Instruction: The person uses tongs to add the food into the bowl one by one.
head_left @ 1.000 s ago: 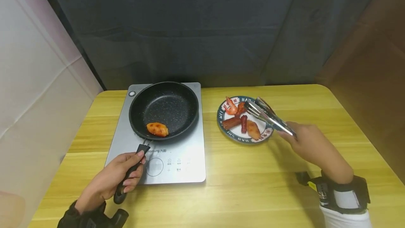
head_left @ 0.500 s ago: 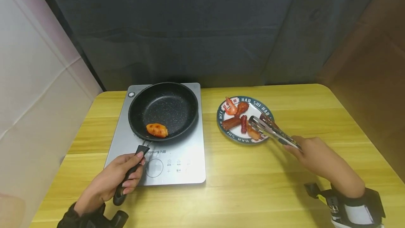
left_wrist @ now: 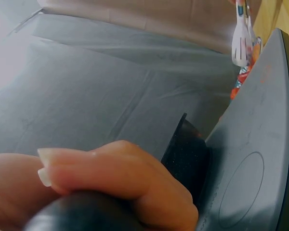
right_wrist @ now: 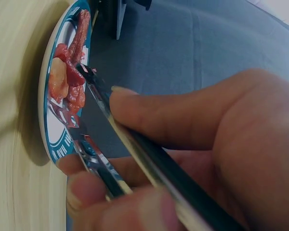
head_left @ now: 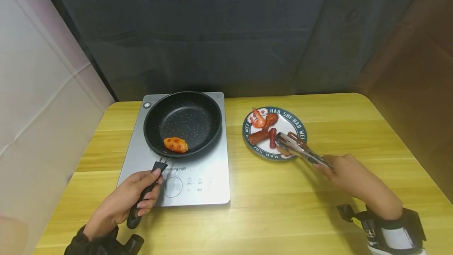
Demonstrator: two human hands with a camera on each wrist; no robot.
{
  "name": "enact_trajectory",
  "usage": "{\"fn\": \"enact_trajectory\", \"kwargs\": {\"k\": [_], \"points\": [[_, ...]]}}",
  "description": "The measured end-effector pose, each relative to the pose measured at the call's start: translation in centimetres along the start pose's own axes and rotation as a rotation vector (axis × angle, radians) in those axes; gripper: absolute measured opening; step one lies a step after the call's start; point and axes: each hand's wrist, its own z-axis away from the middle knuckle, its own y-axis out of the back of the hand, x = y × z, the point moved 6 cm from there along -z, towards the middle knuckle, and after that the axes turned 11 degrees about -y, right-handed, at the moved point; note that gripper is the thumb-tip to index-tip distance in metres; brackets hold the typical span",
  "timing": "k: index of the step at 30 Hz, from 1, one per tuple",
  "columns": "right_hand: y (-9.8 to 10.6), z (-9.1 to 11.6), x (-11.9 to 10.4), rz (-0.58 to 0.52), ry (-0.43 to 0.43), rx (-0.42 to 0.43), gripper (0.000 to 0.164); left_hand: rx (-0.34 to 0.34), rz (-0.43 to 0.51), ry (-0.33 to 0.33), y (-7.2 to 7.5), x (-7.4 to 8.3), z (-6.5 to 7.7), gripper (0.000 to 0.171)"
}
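My left hand (head_left: 131, 196) grips the black handle (head_left: 143, 198) of a black frying pan (head_left: 183, 123) that sits on a silver induction cooker (head_left: 209, 176). One browned piece of food (head_left: 175, 144) lies in the pan near its front rim. My right hand (head_left: 348, 174) holds metal tongs (head_left: 301, 150), whose tips reach over the near right part of a round plate (head_left: 299, 126) and close around a brownish piece there. On the plate lie a shrimp (head_left: 258, 118), a drumstick (head_left: 270, 120) and sausages (head_left: 260, 136). In the right wrist view fingers (right_wrist: 183, 120) squeeze the tongs (right_wrist: 101, 96) above the plate (right_wrist: 53, 144).
Everything stands on a yellow wooden table (head_left: 283, 207) with rounded far corners. A dark curtain (head_left: 212, 30) hangs behind it, a white padded wall (head_left: 35, 89) is at the left and a brown panel (head_left: 417, 82) at the right.
The tongs came down from above the plate's far right to its near right part and their tips closed on a piece of food. My left hand and the pan stayed put.
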Motion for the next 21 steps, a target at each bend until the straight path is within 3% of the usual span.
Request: {"fn": "enact_trajectory", "kwargs": {"k": [5, 11, 21], "points": [[0.04, -0.05, -0.05, 0.015, -0.028, 0.028, 0.032, 0.011, -0.009, 0.008, 0.05, 0.02, -0.07, 0.034], [0.15, -0.05, -0.05, 0.042, 0.003, 0.078, 0.035, 0.019, -0.023, 0.007, 0.14, -0.01, -0.15, 0.034], [0.54, -0.25, 0.72, 0.047, 0.045, 0.073, 0.019, 0.015, -0.011, 0.008, 0.16, -0.18, -0.04, 0.033]]}}
